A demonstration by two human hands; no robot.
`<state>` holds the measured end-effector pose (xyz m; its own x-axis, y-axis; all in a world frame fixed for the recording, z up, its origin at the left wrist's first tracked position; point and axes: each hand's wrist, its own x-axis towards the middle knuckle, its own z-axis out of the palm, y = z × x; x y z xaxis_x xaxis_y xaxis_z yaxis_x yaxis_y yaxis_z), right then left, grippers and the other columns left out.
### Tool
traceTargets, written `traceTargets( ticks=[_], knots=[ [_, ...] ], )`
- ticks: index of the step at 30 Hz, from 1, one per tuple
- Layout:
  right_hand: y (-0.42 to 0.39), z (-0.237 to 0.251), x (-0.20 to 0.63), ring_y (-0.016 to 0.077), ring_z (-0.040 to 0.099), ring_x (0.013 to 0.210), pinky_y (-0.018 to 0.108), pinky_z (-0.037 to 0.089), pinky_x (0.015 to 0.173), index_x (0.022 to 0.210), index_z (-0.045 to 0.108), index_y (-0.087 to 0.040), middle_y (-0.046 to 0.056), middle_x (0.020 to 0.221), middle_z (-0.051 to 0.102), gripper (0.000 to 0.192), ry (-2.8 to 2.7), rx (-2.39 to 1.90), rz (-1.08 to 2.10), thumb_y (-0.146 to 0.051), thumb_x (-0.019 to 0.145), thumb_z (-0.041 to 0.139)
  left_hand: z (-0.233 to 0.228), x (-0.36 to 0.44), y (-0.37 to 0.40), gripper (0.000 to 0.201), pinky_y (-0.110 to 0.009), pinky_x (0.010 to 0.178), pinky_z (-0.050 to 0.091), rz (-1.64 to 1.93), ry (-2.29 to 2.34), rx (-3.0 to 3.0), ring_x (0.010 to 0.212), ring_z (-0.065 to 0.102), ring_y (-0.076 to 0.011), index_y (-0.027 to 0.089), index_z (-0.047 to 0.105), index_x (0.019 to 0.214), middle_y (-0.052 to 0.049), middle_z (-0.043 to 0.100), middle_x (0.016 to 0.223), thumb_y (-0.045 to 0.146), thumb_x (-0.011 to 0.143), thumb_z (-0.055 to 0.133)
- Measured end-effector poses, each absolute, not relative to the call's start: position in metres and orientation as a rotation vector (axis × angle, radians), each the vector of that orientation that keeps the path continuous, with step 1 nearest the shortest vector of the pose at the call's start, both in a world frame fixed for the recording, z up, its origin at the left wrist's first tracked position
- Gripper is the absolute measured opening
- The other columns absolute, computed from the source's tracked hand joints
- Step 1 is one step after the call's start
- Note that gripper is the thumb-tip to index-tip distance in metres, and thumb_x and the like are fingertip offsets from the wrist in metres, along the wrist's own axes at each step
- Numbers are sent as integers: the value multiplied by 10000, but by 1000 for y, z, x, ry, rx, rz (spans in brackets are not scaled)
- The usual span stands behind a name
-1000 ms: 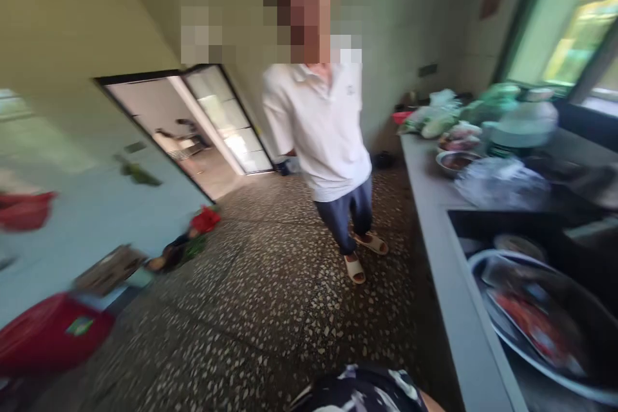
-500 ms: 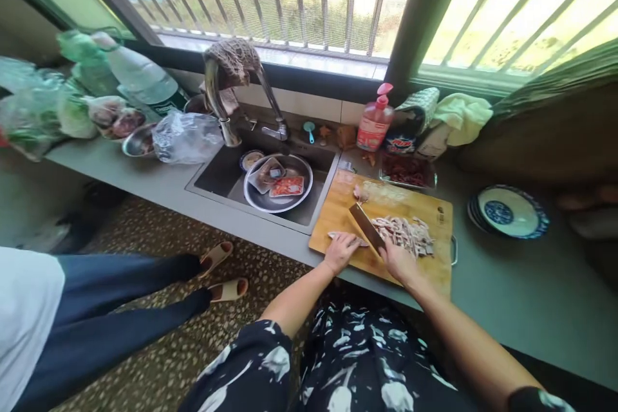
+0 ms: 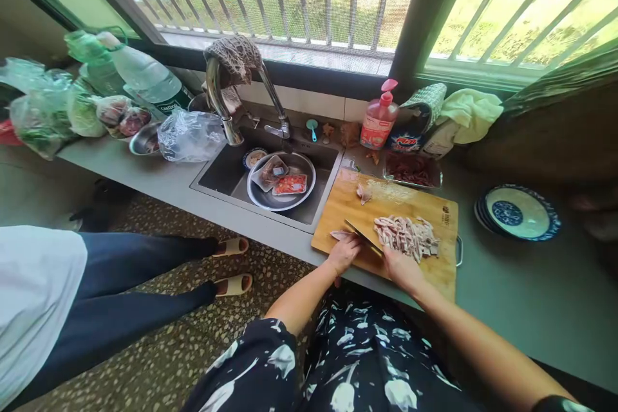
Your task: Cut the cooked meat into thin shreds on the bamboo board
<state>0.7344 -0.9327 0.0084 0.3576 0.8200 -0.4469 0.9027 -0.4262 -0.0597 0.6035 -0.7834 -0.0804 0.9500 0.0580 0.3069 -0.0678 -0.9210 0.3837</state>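
On the wooden cutting board (image 3: 333, 209), my right hand (image 3: 403, 269) is wrapped round the handle of a cleaver (image 3: 363, 237). The blade stands almost edge-on, close beside my left hand (image 3: 344, 253). Bent fingers of my left hand press a strip of pale meat (image 3: 339, 235) against the board near its left front edge; part of the strip is hidden under them. A pile of sliced meat (image 3: 405, 236) lies right of the blade. Farther back sits a small pinkish piece of meat (image 3: 363, 194).
Left of the board is a sink (image 3: 217, 174) with a metal bowl (image 3: 281, 206) holding packaged food. A tray of dark meat (image 3: 412, 170), a pink soap bottle (image 3: 378, 123) and stacked plates (image 3: 521, 212) stand around the board. Another person (image 3: 145, 264) stands at the left.
The cleaver has lowered and turned more edge-on, its blade closer to my left hand. My left hand's fingers are drawn in more over the meat strip. The view has shifted slightly.
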Motion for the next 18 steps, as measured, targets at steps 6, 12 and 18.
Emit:
traceTargets(
  ticks=[6, 12, 18],
  knots=[
    [-930, 8, 731, 204, 618, 704, 255, 414, 588, 978, 430, -129, 122, 756, 610, 187, 1451, 2337, -818, -204, 870, 297, -86, 603, -785, 306, -326, 991, 349, 423, 44, 2660, 1151, 382, -156, 126, 532, 1057, -73, 543, 1096, 189, 891, 282],
    [-878, 10, 726, 213, 612, 771, 281, 428, 636, 1005, 428, -130, 129, 819, 614, 196, 1467, 2406, -842, -172, 861, 301, -84, 604, -788, 279, -318, 952, 392, 419, 60, 2621, 1100, 429, -149, 130, 551, 1022, -65, 567, 1046, 207, 884, 322],
    [-904, 14, 742, 207, 612, 755, 284, 423, 648, 1113, 388, -128, 127, 837, 621, 295, 1340, 2527, -848, -294, 886, 300, -79, 600, -785, 293, -345, 932, 401, 503, 148, 2617, 1077, 439, -160, 146, 525, 1076, -75, 538, 1083, 201, 894, 302]
  ],
)
